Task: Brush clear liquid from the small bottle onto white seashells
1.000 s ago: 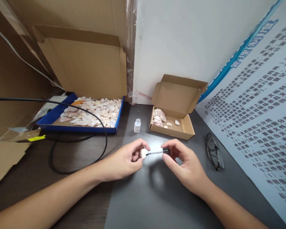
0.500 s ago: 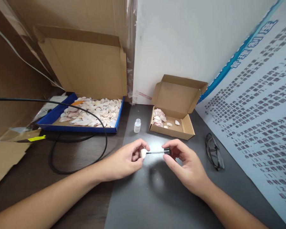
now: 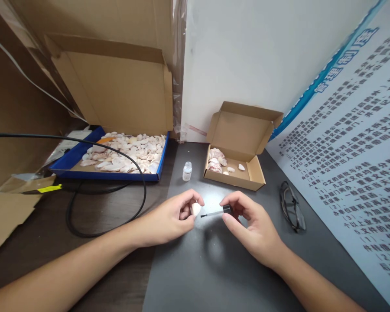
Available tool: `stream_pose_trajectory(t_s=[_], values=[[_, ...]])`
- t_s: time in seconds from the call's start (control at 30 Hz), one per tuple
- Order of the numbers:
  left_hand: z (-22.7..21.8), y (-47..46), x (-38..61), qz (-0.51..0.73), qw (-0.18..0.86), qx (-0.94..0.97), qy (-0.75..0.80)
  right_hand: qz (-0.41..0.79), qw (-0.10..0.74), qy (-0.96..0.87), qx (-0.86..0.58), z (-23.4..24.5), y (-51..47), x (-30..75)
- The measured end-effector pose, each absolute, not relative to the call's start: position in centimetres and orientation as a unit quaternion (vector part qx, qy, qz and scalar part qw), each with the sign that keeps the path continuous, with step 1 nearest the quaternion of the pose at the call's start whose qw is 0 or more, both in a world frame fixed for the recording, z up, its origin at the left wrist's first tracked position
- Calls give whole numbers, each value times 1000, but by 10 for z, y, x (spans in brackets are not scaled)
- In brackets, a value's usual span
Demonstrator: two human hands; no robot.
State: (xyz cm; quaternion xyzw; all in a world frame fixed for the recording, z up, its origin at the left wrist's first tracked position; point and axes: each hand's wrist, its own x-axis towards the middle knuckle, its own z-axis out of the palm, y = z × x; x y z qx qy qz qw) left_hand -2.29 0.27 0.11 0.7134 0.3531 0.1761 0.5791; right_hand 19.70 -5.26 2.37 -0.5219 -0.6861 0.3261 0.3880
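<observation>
Between the thumb and fingers of my left hand is a small white seashell. My right hand pinches the black cap of an applicator brush. Its thin stem points left, and the dark bristle tip lies just right of and slightly below the shell, apart from it. Beyond both hands an uncapped small glass bottle with a pale label stands upright on the dark grey mat.
A blue-sided box full of shells stands back left, its lid raised. The small cardboard box at back right holds several shells. Glasses lie at right. A black cable loops at left; a printed poster flanks the right side.
The brush tip has come off the shell, moving slightly down and right as my right hand tilted the cap. My left hand keeps its place with the shell.
</observation>
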Motion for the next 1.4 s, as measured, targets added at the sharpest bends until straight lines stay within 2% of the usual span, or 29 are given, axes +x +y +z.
stream_pose_trajectory(t_s=[1.4], values=[[2,3,-22,175,577,716,351,338,383,-684,-521,23,-53,198]])
